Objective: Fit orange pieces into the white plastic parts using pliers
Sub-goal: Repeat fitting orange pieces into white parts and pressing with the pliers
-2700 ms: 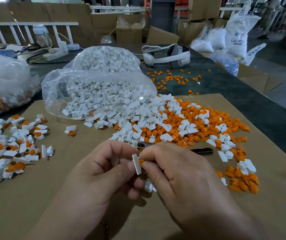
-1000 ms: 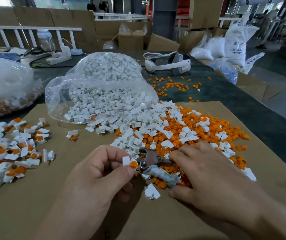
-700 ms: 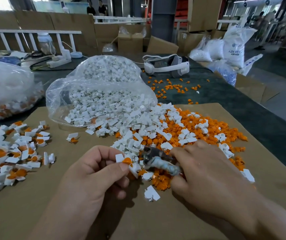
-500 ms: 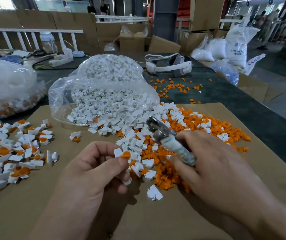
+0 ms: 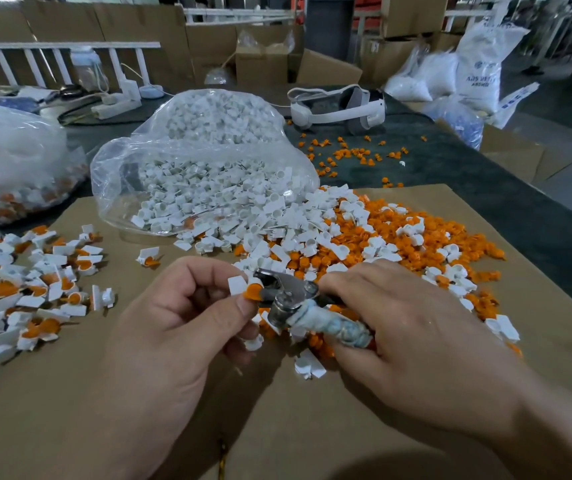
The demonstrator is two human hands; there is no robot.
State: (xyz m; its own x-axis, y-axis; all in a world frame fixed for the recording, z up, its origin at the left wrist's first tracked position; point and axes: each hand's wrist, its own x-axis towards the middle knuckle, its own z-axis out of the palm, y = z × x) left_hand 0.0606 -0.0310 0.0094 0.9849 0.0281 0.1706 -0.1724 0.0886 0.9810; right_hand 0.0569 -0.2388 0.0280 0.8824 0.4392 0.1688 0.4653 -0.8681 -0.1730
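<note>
White plastic part [image 5: 237,285] is carrying orange piece [image 5: 252,292] at its end. Left hand [image 5: 177,327] is pinching it; right hand [image 5: 405,337] is gripping pliers [image 5: 291,299], metal tips touching the orange.

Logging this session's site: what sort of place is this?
Likely a warehouse or factory assembly bench: stacked cartons, bulk sacks, and a bag of white parts beside loose orange pieces.

Bare cardboard [image 5: 70,410] beneath, loose parts [image 5: 346,237] ahead
</note>
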